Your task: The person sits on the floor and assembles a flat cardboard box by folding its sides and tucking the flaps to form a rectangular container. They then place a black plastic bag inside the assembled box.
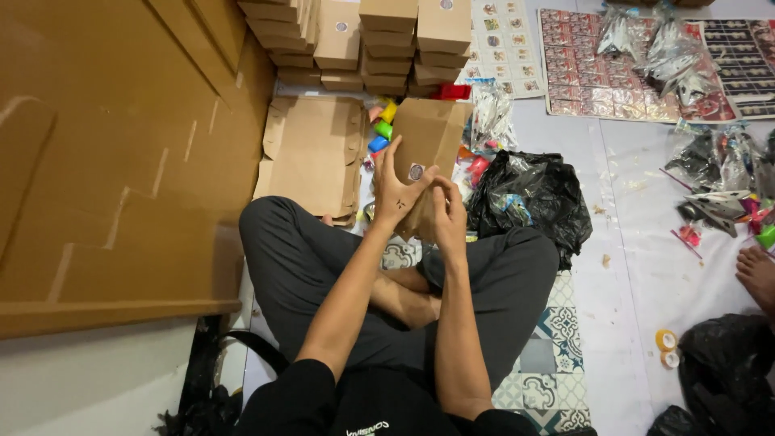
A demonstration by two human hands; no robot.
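Note:
I sit cross-legged on the floor and hold a brown cardboard box upright in front of me. My left hand grips its left side, thumb pressing near a small round sticker on the closing flap. My right hand holds the lower right edge of the box. Both forearms reach forward over my dark trousers.
Stacks of closed brown boxes stand at the back. Flat unfolded boxes lie to the left, beside large cardboard sheets. Small colourful items, a black plastic bag, sticker sheets, foil packets, tape rolls and another person's foot lie right.

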